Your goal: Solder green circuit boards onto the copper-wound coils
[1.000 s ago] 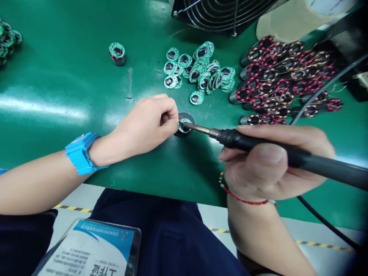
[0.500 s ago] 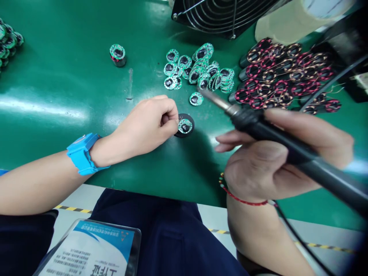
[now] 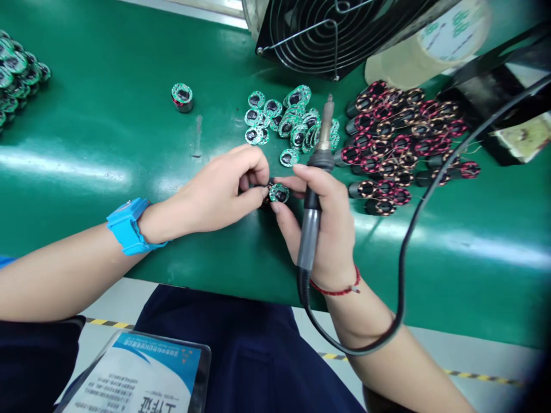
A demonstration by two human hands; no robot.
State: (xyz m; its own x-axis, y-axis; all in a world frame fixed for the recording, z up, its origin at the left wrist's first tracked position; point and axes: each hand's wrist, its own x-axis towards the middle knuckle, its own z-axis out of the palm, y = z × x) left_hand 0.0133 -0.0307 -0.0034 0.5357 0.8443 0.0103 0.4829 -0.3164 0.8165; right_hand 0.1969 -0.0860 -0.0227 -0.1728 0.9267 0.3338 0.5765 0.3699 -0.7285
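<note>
A small round green circuit board (image 3: pixel 280 194) with a dark centre is between my two hands, near the front of the table. My left hand (image 3: pixel 228 186), wearing a blue watch, is closed in a pinch at the board's left edge; what lies under the board is mostly hidden. From the right, the thumb and a fingertip of my right hand (image 3: pixel 331 229) touch the board's rim. That same hand grips a soldering iron (image 3: pixel 309 238), its metal tip pointing away from me, over the loose boards. The cord loops down across my right forearm.
Several loose round boards (image 3: pixel 297 123) lie beyond my hands. Coil-wound black cylinders (image 3: pixel 400 143) are grouped to the right. One cylinder topped with a board (image 3: pixel 182 96) stands at left, more stacked boards (image 3: pixel 17 74) farther left. A black fan (image 3: pixel 318 46) and tape roll (image 3: pixel 408 57) sit behind.
My right hand has come left and down to the board, and the soldering iron has swung from pointing left to upright. My left hand stays pinched in nearly the same spot.
</note>
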